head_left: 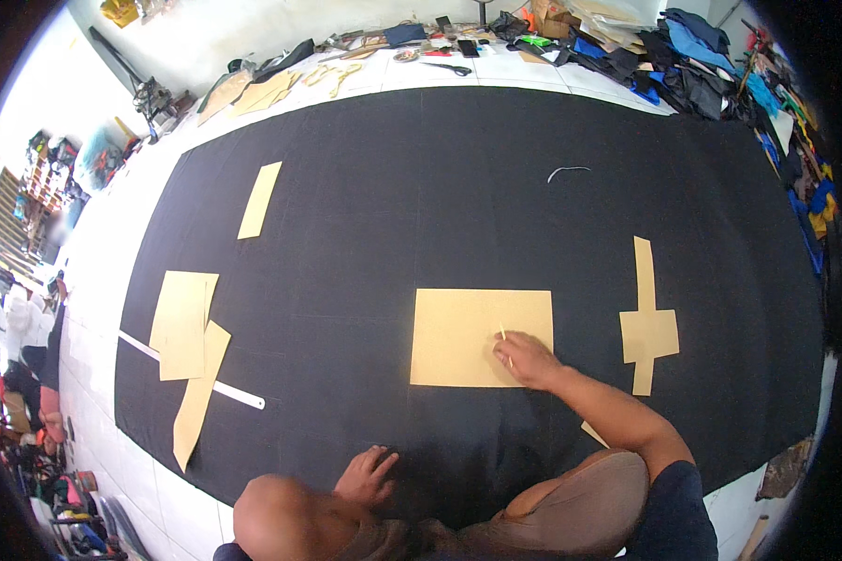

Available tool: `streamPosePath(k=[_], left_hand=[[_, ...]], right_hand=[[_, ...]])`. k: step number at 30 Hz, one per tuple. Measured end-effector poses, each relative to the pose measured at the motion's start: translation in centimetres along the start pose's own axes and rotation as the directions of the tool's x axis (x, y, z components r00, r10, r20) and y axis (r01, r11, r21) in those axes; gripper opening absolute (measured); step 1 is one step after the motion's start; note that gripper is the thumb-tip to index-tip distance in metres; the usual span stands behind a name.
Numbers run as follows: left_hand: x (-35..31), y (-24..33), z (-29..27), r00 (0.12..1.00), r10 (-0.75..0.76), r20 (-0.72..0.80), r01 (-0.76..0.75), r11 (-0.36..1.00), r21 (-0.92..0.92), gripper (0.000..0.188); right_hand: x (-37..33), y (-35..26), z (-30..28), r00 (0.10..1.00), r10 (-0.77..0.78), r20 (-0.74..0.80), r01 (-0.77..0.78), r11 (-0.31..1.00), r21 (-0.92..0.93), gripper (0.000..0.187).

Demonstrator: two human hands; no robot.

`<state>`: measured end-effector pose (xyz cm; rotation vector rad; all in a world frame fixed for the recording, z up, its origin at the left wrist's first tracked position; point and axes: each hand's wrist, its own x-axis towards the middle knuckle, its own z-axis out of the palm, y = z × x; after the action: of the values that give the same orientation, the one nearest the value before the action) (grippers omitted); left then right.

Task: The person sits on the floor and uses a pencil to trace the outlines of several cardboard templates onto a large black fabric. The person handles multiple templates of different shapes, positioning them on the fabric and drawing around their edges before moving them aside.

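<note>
A large black cloth (346, 234) lies spread on the floor. On it, right of the middle, sits a tan rectangular card pattern piece (454, 337). My right hand (529, 360) is over the right part of this card, fingers closed round a thin pale-yellow stick (503, 332). Whether the stick is a pencil or chalk I cannot make out. My left hand (367, 477) lies on the cloth near my knee, with its fingers apart and nothing in it. To the right of the card is a cross-shaped card piece (649, 335).
Several card pieces (182, 323) overlap a white ruler (240, 396) at the left. A narrow card strip (260, 200) lies farther back, and a white cord (568, 169) back right. Beyond the cloth are scissors (454, 69), a phone (468, 48) and heaped fabrics (702, 84).
</note>
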<state>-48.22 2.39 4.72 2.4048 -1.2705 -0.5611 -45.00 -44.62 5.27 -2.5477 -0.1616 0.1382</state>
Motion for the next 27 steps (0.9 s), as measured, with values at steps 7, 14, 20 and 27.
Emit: streamPosePath(k=[7, 14, 20, 27], left_hand=[[0.2, -0.6, -0.4, 1.000, 0.002, -0.015, -0.002, 0.999, -0.053, 0.065], [0.1, -1.6, 0.4, 0.998, 0.004, -0.063, -0.013, 0.989, -0.145, 0.062], [0.4, -2.4, 0.8, 0.994, 0.029, -0.109, -0.050, 0.980, -0.192, 0.063], [0.3, -3.5, 1.2, 0.997, 0.042, -0.069, -0.055, 0.976, -0.210, 0.065]], right_hand=[[-1.5, 5.9, -3.5, 0.945, 0.192, -0.263, -0.223, 0.970, -0.093, 0.025], [-4.1, 6.3, -2.4, 0.918, 0.310, -0.246, -0.334, 0.940, -0.063, 0.024], [-4.0, 5.2, -1.5, 0.968, 0.201, -0.149, -0.222, 0.965, -0.141, 0.031], [2.3, -1.3, -1.6, 0.980, 0.192, -0.049, -0.195, 0.978, -0.068, 0.039]])
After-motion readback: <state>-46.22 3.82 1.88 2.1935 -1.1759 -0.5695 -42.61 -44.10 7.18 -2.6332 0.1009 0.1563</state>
